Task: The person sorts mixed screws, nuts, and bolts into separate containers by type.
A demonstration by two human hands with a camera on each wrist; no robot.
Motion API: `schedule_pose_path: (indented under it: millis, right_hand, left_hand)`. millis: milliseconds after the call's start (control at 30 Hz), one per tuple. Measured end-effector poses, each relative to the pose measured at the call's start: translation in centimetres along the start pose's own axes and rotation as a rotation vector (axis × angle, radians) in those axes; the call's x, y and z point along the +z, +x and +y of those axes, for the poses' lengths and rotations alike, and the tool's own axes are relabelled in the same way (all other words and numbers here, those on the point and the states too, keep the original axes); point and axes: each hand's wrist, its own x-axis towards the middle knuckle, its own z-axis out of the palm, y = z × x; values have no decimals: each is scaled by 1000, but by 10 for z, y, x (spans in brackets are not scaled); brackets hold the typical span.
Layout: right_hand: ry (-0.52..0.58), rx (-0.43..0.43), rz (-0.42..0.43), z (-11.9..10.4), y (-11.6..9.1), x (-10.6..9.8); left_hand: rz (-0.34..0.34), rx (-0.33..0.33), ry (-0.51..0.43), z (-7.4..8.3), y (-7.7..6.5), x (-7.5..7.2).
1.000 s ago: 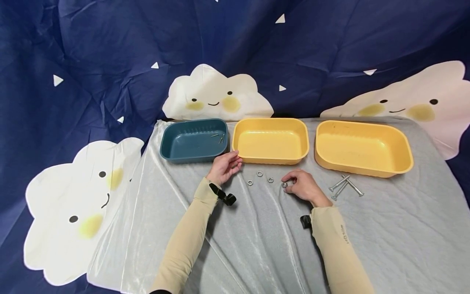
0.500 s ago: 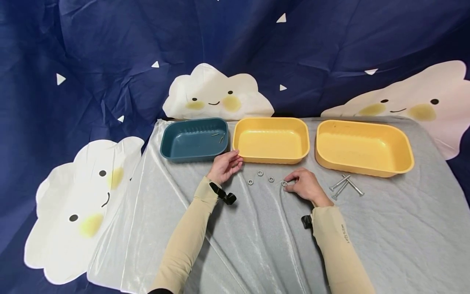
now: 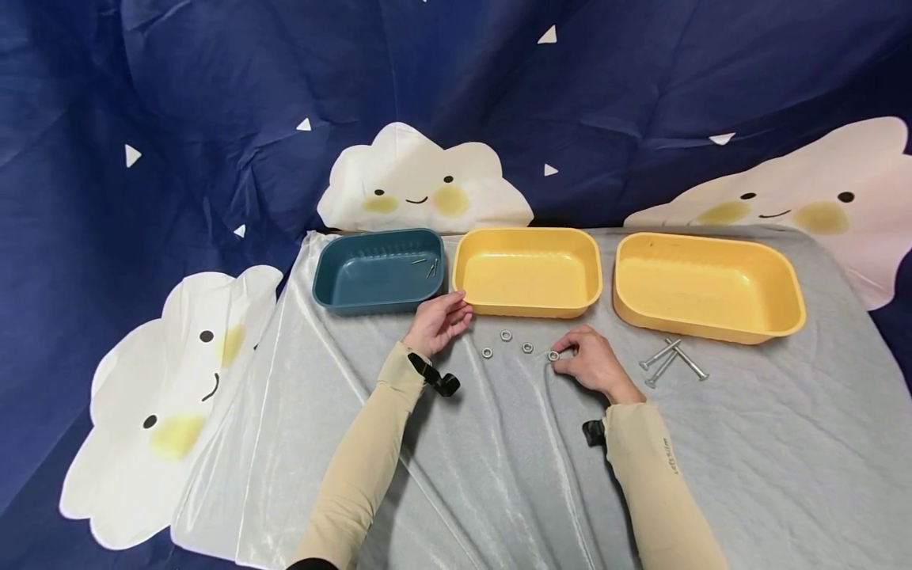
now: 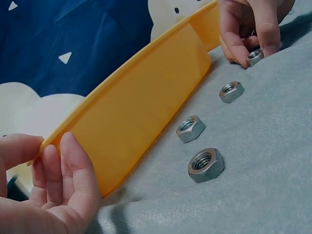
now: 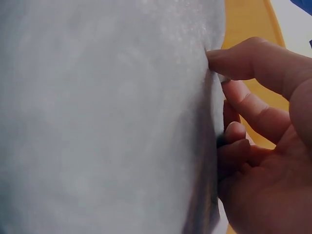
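Note:
With thumb and fingers, my left hand (image 3: 436, 323) pinches the near left corner of the middle yellow bin (image 3: 527, 311); the left wrist view shows its rim (image 4: 117, 73) between them. My right hand (image 3: 590, 362) pinches a silver hex nut (image 4: 255, 57) between thumb and finger, low over the grey cloth. In the right wrist view a cloth fold hides most of that nut. Three more hex nuts lie in front of the middle bin: a left one (image 3: 487, 353), a far one (image 3: 506, 336) and one nearer the right hand (image 3: 527, 347).
Beyond the left hand stands a dark blue bin (image 3: 378, 307) with several thin pins (image 3: 431, 271) inside. A larger yellow bin (image 3: 694, 328) is at the right, with three long bolts (image 3: 692, 364) crossed before it. The cloth (image 3: 499, 475) is creased. A blue curtain (image 3: 456, 63) hangs behind.
The nut at the right fingertips has tipped, so its hole now shows in the head view. Both hands have stayed almost in place.

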Motion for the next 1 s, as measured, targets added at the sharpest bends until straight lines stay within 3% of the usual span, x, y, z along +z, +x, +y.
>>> schedule_pose_path:
  millis: [1000]
  right_hand:
    - [14, 40, -12, -5, 1, -6]
  left_hand:
    - [-7, -17, -15, 0, 2, -2]
